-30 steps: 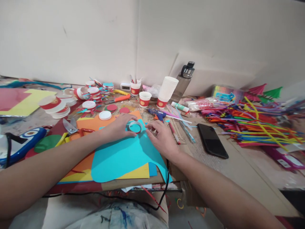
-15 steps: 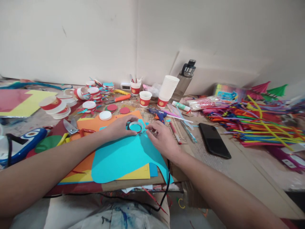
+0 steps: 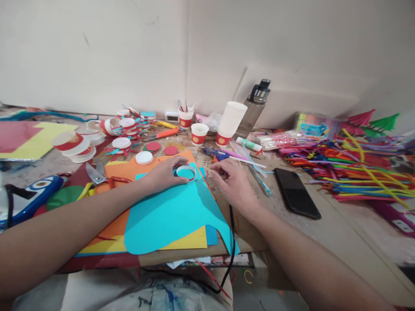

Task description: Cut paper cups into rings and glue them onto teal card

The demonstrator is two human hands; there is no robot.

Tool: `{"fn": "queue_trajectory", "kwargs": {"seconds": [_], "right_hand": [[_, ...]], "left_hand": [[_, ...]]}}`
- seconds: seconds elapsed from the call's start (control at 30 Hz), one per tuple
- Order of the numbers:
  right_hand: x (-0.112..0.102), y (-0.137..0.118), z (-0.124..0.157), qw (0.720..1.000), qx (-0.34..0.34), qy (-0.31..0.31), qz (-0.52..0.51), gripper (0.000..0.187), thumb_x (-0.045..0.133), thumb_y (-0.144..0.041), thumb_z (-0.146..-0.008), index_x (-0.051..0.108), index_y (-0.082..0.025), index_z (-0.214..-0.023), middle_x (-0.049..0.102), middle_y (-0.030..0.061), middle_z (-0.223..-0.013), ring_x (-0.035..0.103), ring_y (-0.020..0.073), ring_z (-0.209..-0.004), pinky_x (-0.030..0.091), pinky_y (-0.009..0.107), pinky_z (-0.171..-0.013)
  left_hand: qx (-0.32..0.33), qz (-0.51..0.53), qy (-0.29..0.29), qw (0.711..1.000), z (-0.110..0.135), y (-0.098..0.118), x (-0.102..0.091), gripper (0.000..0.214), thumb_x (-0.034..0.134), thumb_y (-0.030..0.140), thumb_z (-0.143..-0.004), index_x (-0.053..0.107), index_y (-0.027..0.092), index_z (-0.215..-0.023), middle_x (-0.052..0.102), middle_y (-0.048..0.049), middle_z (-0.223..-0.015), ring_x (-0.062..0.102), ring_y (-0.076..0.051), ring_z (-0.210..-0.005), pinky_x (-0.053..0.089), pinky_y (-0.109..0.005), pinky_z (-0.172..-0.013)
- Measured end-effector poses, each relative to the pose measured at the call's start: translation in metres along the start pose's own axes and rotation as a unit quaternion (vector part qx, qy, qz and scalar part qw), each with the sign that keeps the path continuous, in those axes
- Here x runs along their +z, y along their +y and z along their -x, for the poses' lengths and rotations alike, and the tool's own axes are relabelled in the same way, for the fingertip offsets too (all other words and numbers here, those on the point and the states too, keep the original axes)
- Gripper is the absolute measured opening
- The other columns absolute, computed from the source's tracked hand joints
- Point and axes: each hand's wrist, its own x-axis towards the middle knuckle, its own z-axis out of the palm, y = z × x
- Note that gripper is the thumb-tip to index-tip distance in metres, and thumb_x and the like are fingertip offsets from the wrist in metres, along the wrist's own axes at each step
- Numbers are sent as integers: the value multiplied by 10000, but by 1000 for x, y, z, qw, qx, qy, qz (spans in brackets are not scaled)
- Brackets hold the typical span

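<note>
My left hand [image 3: 164, 175] is curled round a white ring cut from a paper cup [image 3: 186, 173], pressing it onto a sheet of turquoise paper [image 3: 168, 216]. The paper shows through the ring's middle. Just right of the sheet's upper edge is my right hand [image 3: 231, 179], its fingers bent and drawn together near the tips; what they hold, if anything, I cannot make out. Behind it lies a blue glue gun [image 3: 220, 155], partly hidden. A white cup base [image 3: 144, 157] sits beyond my left wrist, and red paper discs [image 3: 170, 150] lie near it.
Red-handled scissors [image 3: 112, 180] lie left, near more cup rings [image 3: 121, 144]. Behind stand a paper cup [image 3: 199, 134], a cup stack [image 3: 231, 123] and a bottle [image 3: 253, 108]. To the right are a phone [image 3: 296, 192] and pipe cleaners [image 3: 366, 164]. A black cable [image 3: 232, 242] hangs over the edge.
My right hand has moved right, away from the ring, to where a red pen lay; that pen no longer shows. My left hand stays at the ring.
</note>
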Motion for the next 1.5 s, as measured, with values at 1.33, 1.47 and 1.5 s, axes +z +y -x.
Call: {"fn": "queue_trajectory", "kwargs": {"seconds": [1.33,1.47,1.5], "right_hand": [[6,31,-33,901,219,-112,358,530,438,-583,-947,625,-110,-1096,694,196,-1112,670,323,-1002,481,368,-772],[10,31,-39,891,254,-127,353,390,509,-415,-902,631,-99,-1096,714,200,-1061,694,324,-965,490,357,-750],[10,32,-40,892,260,-131,344,364,517,-384,-883,637,-103,-1082,721,197,-1044,701,318,-943,488,345,-732]], "left_hand": [[-10,3,39,999,-3,8,4,579,750,434,-709,576,199,-1208,649,-86,-1272,610,-265,-1178,494,-416,-1017],[-5,9,35,999,-4,5,5,569,754,435,-709,583,201,-1199,651,-80,-1267,612,-258,-1177,497,-405,-1016],[-6,13,34,999,-4,4,5,581,758,431,-704,580,197,-1205,649,-82,-1274,612,-254,-1178,498,-397,-1016]]}}
